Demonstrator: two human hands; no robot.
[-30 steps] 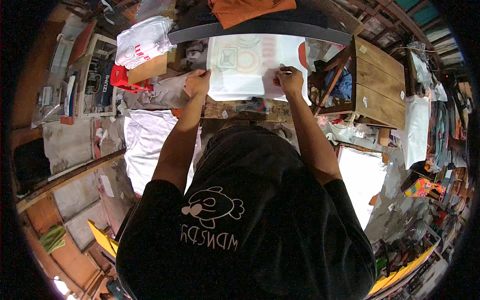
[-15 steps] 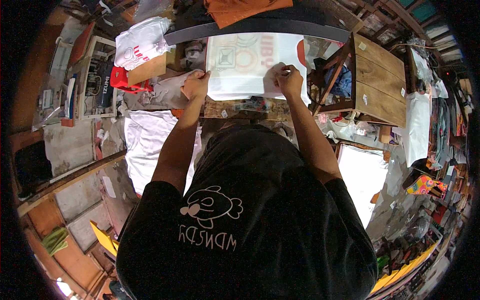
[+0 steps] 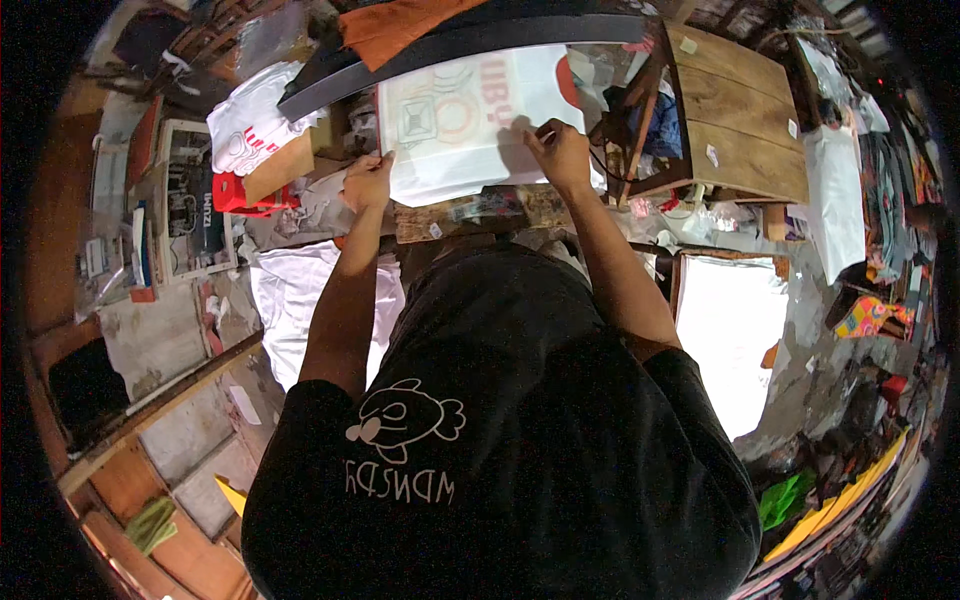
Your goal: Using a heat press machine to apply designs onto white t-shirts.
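A white layered sheet (image 3: 460, 85) with faint red and grey printing lies on a worn wooden bench (image 3: 425, 225), just below a long black bar (image 3: 470, 33). My left hand (image 3: 368, 178) is closed at the sheet's left edge, thumb against it, apparently gripping it. Over the right part of the sheet, my right hand (image 3: 558, 155) has its fingertips drawn together; whatever is between them is too small to make out, and it casts a shadow on the print.
At upper left are printed white shirts (image 3: 255, 115) on cardboard (image 3: 280, 175) above a red crate (image 3: 230, 200). An orange cloth (image 3: 400, 25) lies over the bar. A wooden box (image 3: 735, 120) stands right. White cloth (image 3: 300, 300) lies lower left, a white stack (image 3: 730, 340) lower right.
The view has tilted, so the bench and sheet appear higher and slightly left. Both hands stay at the sheet in much the same closed poses, shifted with it.
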